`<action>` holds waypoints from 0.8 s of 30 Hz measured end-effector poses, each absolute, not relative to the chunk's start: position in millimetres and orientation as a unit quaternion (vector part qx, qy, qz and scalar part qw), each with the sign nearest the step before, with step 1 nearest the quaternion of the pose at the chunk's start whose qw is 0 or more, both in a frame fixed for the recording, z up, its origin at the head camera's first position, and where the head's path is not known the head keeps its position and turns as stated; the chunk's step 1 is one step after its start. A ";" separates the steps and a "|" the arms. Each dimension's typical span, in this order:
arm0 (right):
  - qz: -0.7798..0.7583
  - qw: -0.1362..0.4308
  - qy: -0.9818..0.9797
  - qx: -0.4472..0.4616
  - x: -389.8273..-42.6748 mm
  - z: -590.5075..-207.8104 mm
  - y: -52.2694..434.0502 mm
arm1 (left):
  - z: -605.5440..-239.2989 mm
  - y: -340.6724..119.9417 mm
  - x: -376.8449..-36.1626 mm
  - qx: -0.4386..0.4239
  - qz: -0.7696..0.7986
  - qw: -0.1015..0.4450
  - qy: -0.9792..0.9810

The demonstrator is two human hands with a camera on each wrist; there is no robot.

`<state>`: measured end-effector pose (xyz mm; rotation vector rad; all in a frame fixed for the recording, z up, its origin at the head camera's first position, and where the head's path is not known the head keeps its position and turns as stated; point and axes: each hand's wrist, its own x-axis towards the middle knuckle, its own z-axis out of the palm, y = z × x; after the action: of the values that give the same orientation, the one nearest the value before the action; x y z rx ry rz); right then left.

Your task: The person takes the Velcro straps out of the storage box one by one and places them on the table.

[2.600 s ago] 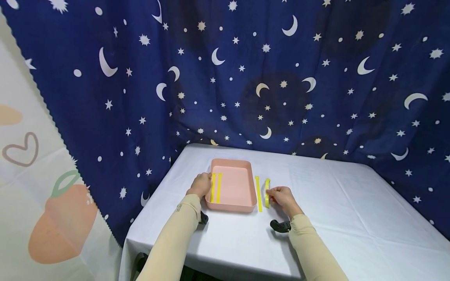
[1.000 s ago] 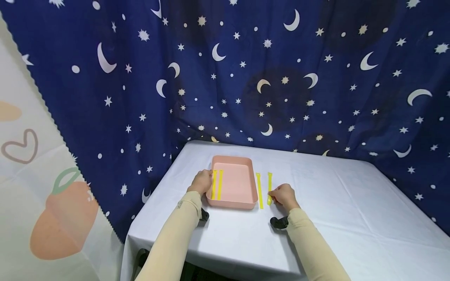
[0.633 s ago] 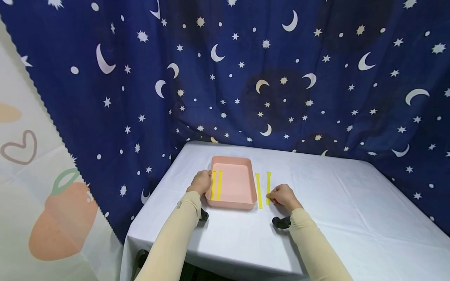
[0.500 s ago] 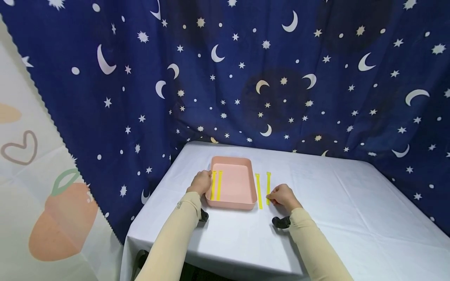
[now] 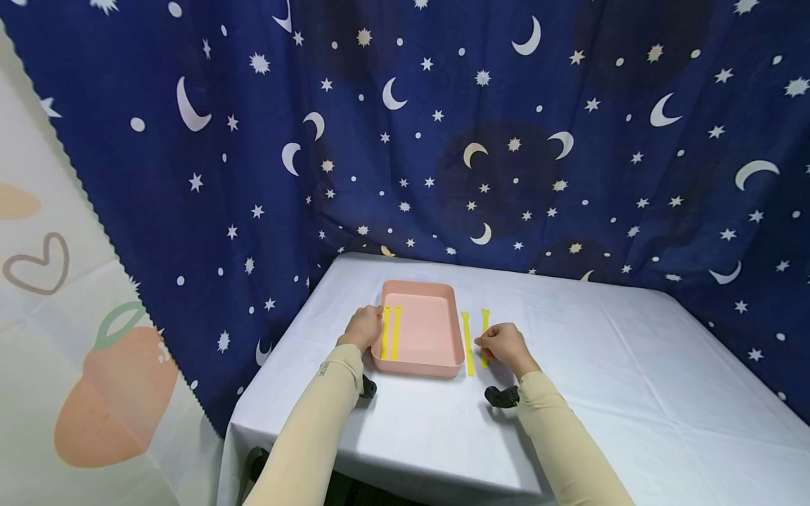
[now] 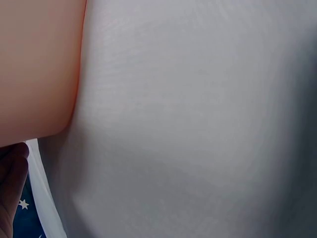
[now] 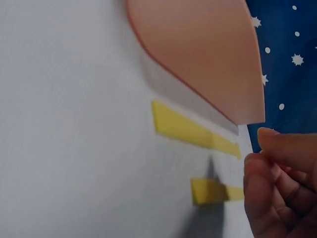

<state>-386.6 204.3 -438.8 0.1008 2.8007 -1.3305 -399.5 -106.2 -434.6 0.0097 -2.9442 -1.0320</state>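
Note:
A pink rectangular tray (image 5: 427, 330) stands on the white-covered table. My left hand (image 5: 363, 327) holds its left wall; in the left wrist view only fingertips (image 6: 17, 158) show against the wall. Two flat yellow straps (image 5: 396, 334) lie side by side along the tray's left inside. Right of the tray, a third yellow strap (image 5: 467, 344) lies flat, a wider tab at its far end. Beside it is another such strap (image 5: 485, 318), partly covered by my right hand (image 5: 506, 346). That hand hovers above it, fingers bent, with nothing visible between thumb and forefinger.
White cloth covers the table (image 5: 601, 365), whose front edge is near my forearms. A dark blue curtain (image 5: 443, 140) with moons and stars hangs behind it. Black wrist-camera mounts (image 5: 502, 397) stick out below both hands.
Earlier my right hand pinched the rightmost strap, which was bent and then laid straight on the table. Now the hand has lifted off it, slightly away from me. The left hand keeps its place.

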 end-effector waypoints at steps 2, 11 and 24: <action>-0.436 0.014 0.900 0.029 -385.7 -435.9 200.4 | -433.8 -106.0 -399.4 0.003 -0.329 0.011 -0.944; -0.472 -0.008 0.881 0.005 -384.0 -423.9 179.1 | -433.8 -105.2 -400.0 0.008 -0.324 0.008 -0.946; -0.488 -0.024 0.872 -0.017 -386.1 -415.2 154.2 | -433.1 -104.9 -399.9 0.002 -0.325 0.013 -0.946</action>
<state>-386.1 154.2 -415.2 -0.0551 2.7828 -1.5584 -399.9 -104.9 -433.1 0.0072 -2.9474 -1.0121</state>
